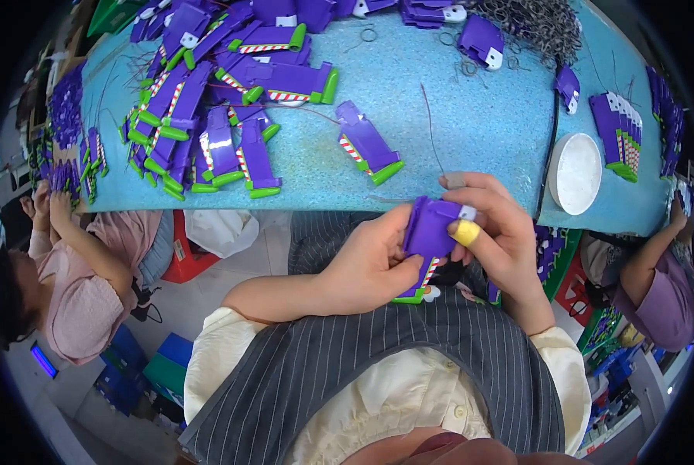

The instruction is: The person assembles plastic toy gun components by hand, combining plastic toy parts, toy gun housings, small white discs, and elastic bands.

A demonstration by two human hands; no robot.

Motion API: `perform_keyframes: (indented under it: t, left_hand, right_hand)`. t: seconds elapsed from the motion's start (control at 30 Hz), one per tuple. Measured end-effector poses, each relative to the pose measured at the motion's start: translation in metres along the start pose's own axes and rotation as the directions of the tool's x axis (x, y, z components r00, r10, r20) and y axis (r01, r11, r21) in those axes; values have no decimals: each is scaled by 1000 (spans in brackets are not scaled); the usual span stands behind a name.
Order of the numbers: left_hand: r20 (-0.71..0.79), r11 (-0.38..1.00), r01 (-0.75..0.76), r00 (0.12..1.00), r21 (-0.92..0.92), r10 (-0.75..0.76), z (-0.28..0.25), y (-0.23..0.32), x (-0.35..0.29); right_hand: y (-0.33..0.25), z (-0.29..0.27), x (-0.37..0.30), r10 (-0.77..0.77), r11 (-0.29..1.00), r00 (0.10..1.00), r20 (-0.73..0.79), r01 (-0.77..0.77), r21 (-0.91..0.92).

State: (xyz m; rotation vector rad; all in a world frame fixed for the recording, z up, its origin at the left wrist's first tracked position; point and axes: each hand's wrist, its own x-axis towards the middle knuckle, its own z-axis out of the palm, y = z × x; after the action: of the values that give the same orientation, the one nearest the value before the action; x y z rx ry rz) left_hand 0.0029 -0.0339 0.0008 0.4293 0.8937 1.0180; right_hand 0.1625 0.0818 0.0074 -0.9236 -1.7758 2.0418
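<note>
Just past the near table edge, a purple plastic toy wing piece [432, 223] is held up in front of my chest. It has a white corner, a red-and-white striped strip and a green end. My left hand [366, 263] is closed round its left side, the thumb pressed on its face. At its white corner, my right hand [506, 244] pinches with thumb and fingers; yellow tape covers the thumb and a pale wrap one fingertip. A thin dark wire [430, 128] runs down to that wrapped fingertip. A similar wing piece [368, 143] lies alone on the blue table [308, 170].
Many purple-and-green wing pieces [242, 151] are heaped at left. Dark metal rings [529, 27] pile up at the back right. A white oval dish [578, 174] and a row of wing pieces [616, 136] lie at right. Co-workers sit left [91, 279] and right [661, 294].
</note>
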Motion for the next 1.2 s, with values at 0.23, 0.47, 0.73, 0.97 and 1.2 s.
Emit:
perform_keyframes:
  t: [0.23,0.47,0.73,0.97,1.2]
  left_hand:
    - [-27,992,22,999,126,-19,1,-3,-5]
    - [-41,889,-114,988,444,147,-1,5,0]
    - [-5,787,-440,872,432,490,-6,-12,7]
    - [96,852,-336,941,401,326,-20,3,15]
    - [130,671,-423,888,609,442,-5,22,22]
  right_hand:
    - [4,9,1,76,997,997,17,-77,26]
    - [-5,18,0,135,962,975,-179,-85,261]
    - [16,19,8,139,684,990,30,-118,720]
    - [1,15,0,-113,962,978,-174,152,226]
    - [-5,-6,1,-158,987,984,-79,161,28]
